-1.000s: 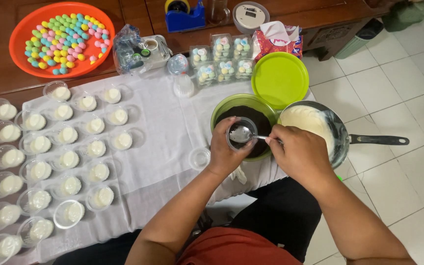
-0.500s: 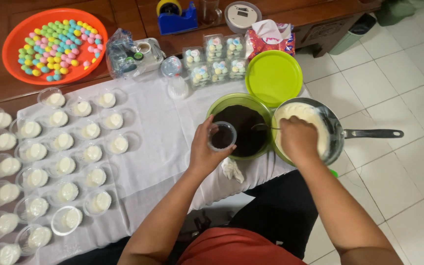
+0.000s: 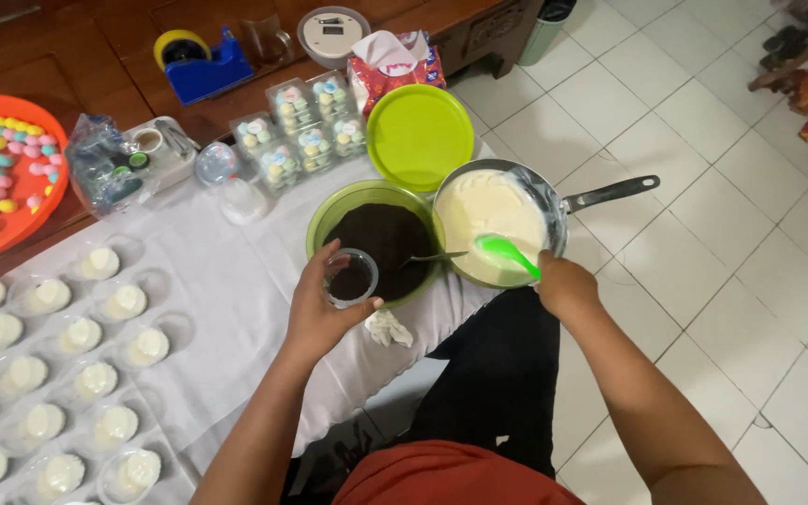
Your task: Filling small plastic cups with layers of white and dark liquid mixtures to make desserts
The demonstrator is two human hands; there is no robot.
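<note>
White cloth (image 3: 236, 271), left hand (image 3: 315, 313) holding clear cup (image 3: 351, 278) — dark crumbs inside

The right hand (image 3: 568, 285) has left the small clear cup (image 3: 351, 278) and swung out toward three o'clock, to the near rim of the pan of white cream (image 3: 490, 217). The metal spoon (image 3: 432, 257) it worked with a second ago now lies in the green bowl of dark crumbs (image 3: 381, 234). Instead it grips a green spoon (image 3: 507, 252), bowl end over the cream. The left hand (image 3: 315, 313) has carried the cup down toward six o'clock, off the bowl's middle to its near edge; it now seems to hold dark crumbs.
</note>
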